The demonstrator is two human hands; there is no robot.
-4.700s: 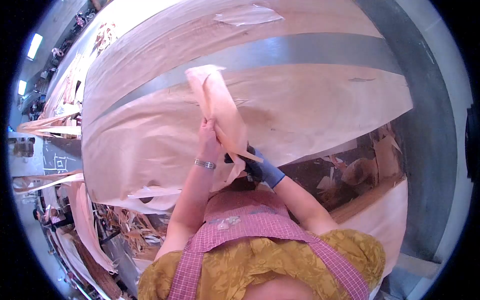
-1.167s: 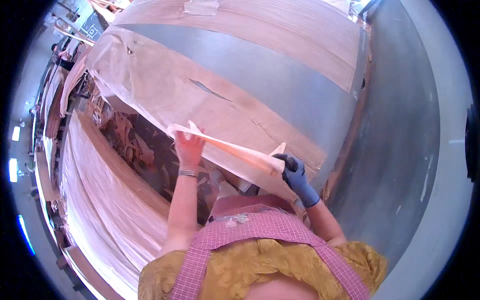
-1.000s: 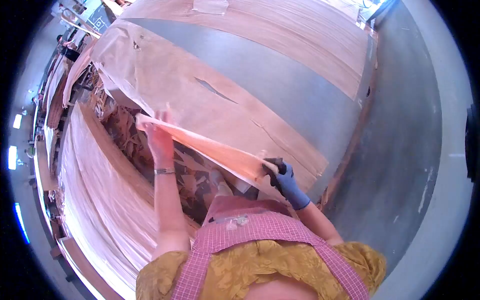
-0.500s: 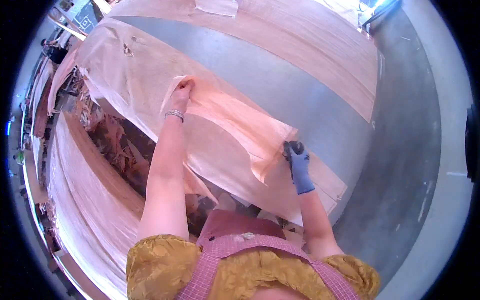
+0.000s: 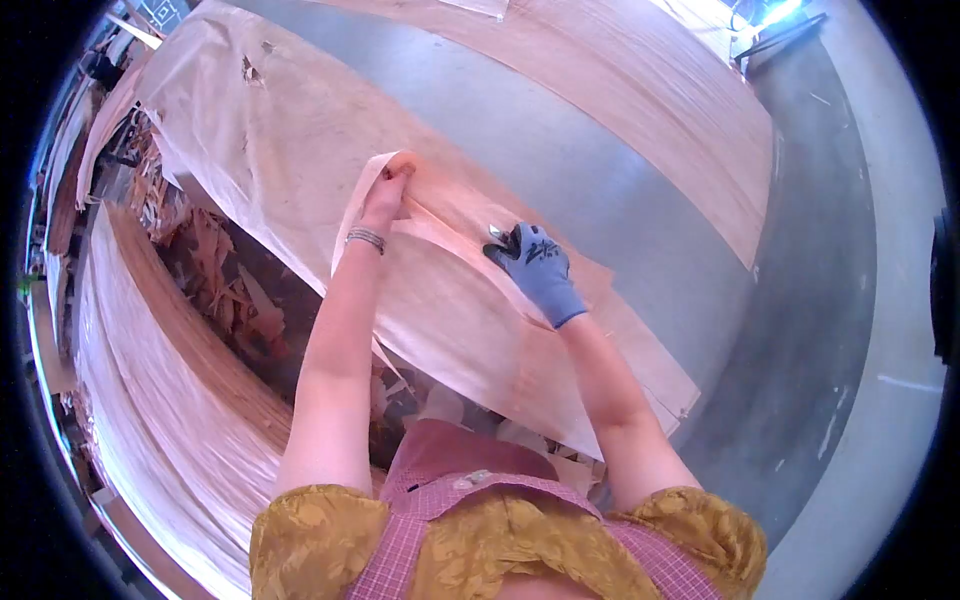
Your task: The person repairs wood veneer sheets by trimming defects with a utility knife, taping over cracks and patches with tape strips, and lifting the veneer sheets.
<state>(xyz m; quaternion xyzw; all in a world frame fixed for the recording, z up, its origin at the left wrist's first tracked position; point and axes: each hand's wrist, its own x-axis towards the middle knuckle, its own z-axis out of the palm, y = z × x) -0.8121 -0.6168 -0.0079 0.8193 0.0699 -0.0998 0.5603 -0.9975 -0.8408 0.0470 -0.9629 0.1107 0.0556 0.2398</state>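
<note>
My left hand (image 5: 388, 196), bare with a bracelet at the wrist, pinches the curled left end of a thin orange-tinted veneer piece (image 5: 452, 200). That piece lies over a long pale veneer sheet (image 5: 290, 130). My right hand (image 5: 540, 268), in a blue and black glove, is closed round a small metal blade (image 5: 498, 234), whose tip shows at the thumb side. The blade is over the veneer piece, to the right of my left hand; whether it touches the veneer is hard to tell.
Beyond the sheet runs a grey surface (image 5: 560, 130) with another veneer sheet (image 5: 690, 150) on it. Torn scraps (image 5: 215, 270) fill a dark gap nearer me. A thick veneer stack (image 5: 160, 380) stands at the left, grey floor (image 5: 800, 330) at the right.
The veneer piece, earlier held up folded between both hands, now lies spread on the sheet. My right hand has moved left from its right end, and the blade has come into sight.
</note>
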